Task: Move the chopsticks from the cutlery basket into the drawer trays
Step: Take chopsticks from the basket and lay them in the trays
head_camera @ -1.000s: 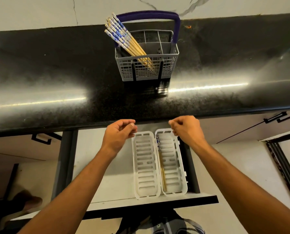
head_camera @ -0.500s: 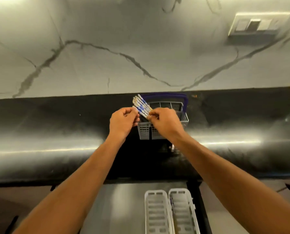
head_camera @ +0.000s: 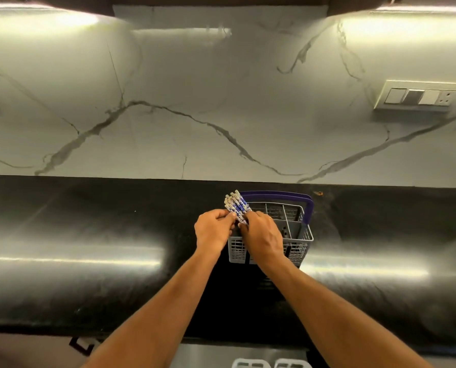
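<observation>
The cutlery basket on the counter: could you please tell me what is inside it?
Blue-patterned chopsticks lean out of the cutlery basket's left compartment. The hands cover their lower ends; the right compartments look empty.

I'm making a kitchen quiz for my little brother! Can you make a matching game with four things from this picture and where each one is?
Things:
1. chopsticks
2. cutlery basket
3. switch panel
4. drawer trays

Places:
A. on the marble wall, upper right
B. at the bottom edge, below the counter
C. standing on the black counter
D. leaning in the basket's left side, between both hands

Pairs: 1-D, 2-C, 3-A, 4-B
</observation>
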Demonstrator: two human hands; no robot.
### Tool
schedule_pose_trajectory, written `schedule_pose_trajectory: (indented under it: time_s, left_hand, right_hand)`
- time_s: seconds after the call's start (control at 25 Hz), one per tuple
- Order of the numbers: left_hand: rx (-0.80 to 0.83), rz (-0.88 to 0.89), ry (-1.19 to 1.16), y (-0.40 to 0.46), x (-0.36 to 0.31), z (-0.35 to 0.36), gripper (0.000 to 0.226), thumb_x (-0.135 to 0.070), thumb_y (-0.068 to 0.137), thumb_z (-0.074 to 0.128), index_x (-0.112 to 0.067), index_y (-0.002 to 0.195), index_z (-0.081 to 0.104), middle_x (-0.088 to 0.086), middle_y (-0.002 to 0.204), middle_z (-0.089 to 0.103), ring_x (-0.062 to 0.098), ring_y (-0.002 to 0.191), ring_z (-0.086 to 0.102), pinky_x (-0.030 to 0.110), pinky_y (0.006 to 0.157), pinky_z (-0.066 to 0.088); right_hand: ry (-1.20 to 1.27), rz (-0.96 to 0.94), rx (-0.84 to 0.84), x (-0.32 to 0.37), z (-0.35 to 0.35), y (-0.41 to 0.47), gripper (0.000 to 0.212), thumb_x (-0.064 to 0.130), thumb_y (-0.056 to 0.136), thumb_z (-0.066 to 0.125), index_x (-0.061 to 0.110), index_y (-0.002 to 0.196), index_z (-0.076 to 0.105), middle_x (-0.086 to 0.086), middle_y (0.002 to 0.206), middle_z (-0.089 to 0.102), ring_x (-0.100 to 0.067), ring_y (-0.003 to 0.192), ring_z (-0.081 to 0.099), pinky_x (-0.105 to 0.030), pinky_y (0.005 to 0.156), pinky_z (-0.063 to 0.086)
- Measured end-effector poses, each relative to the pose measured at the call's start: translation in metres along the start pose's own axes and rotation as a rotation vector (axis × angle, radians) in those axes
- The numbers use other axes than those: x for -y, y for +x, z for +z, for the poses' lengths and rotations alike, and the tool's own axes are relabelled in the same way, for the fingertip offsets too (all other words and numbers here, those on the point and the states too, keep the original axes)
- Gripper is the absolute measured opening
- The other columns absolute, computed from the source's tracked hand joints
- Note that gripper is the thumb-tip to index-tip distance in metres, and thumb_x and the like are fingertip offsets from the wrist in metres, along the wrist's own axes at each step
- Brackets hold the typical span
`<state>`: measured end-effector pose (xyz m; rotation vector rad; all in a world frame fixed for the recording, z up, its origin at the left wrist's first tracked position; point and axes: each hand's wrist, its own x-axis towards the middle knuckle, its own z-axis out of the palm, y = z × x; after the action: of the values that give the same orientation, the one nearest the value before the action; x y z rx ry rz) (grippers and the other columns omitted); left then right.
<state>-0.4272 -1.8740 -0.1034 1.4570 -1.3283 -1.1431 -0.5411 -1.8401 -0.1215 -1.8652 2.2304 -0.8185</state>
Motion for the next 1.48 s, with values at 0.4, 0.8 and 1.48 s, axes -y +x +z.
schedule_pose_trajectory:
  time_s: [0.4, 0.8, 1.48]
  left_hand:
    - [0.015, 0.230, -0.046, -0.014, -0.021, -0.012, 0.022, -0.019, 0.088, 0.071, -0.015, 0.110, 0.071, -0.004, 0.092, 0.076, 0.006, 0.084, 0.073, 0.025, 0.080, 0.061]
    - [0.150, 0.820, 0.161, -0.033, -0.151, -0.047, 0.042, -0.020, 0.090, 0.069, -0.031, 0.130, 0.062, -0.016, 0.105, 0.068, -0.023, 0.087, 0.060, -0.001, 0.083, 0.044]
    - [0.288, 0.778, -0.051, -0.085, -0.227, -0.036, 0.032, -0.008, 0.088, 0.070, -0.014, 0.120, 0.070, 0.010, 0.090, 0.077, 0.017, 0.079, 0.076, 0.028, 0.075, 0.062]
  right_hand:
    - [0.229, -0.047, 0.035, 0.006, -0.036, 0.013, 0.013, 0.027, 0.094, 0.064, 0.020, 0.095, 0.075, 0.005, 0.080, 0.071, -0.007, 0.068, 0.063, -0.027, 0.065, 0.053]
    - [0.415, -0.126, -0.109, 0.053, -0.164, 0.017, 0.014, 0.024, 0.089, 0.073, 0.017, 0.099, 0.077, 0.006, 0.083, 0.073, -0.005, 0.074, 0.068, -0.017, 0.068, 0.050]
    - [0.463, -0.147, -0.182, 0.045, -0.240, -0.028, 0.016, 0.027, 0.088, 0.072, 0.016, 0.098, 0.078, 0.002, 0.081, 0.075, -0.019, 0.078, 0.071, -0.025, 0.075, 0.056]
